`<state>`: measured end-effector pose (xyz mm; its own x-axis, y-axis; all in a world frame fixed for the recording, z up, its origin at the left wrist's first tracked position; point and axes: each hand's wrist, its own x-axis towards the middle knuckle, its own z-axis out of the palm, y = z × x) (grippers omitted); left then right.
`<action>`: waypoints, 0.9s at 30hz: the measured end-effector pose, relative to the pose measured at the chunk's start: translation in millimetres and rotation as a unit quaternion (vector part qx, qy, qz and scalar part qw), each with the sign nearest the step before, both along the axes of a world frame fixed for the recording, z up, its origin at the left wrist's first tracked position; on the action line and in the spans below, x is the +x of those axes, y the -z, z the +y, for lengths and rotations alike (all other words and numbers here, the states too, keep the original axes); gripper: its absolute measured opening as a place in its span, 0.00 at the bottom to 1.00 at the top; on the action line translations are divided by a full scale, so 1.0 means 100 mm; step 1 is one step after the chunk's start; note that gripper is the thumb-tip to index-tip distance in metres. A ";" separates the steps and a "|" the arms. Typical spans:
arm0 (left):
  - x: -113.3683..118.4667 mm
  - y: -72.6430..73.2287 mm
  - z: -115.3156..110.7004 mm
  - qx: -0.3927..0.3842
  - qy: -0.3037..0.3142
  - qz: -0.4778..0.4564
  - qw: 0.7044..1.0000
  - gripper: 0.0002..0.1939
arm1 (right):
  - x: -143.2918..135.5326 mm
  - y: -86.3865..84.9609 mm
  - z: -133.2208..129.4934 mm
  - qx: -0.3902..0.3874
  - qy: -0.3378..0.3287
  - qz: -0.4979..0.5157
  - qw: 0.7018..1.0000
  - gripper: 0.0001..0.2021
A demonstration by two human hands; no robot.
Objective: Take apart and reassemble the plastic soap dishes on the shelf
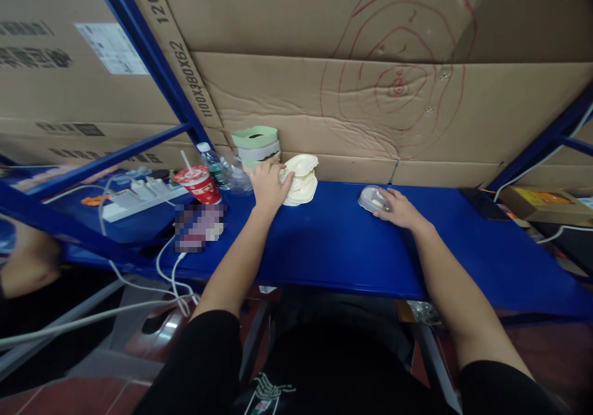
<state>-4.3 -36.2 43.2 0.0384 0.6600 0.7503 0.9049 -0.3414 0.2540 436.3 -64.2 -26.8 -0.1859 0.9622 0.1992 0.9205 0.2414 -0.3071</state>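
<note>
My left hand (270, 184) is at the left edge of some cream-coloured disposable food containers (303, 183), stacked loosely at the back of the blue table. Its thumb lies across the front of them and its index finger on the edge behind, the fingers curved. Further right, my right hand (402, 209) is wrapped over the right side of a small clear plastic bowl or lid (369, 197). Something whitish shows through the clear plastic, too blurred to name. Right behind my left hand stands a green and grey tub-like container (256, 144), partly hidden by the fingers.
A red paper cup with a straw (201, 185), a clear bottle (212, 162) and a power strip (141, 197) are on the left. White cables (173, 273) hang over the front edge. A dark phone-like slab (484, 204) lies right. Another person's arm (30, 257) shows far left.
</note>
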 end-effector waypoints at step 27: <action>0.21 -0.11 0.10 -0.035 -0.013 0.013 0.999 0.17 | -0.05 0.00 0.03 0.021 -0.033 0.033 0.999 0.46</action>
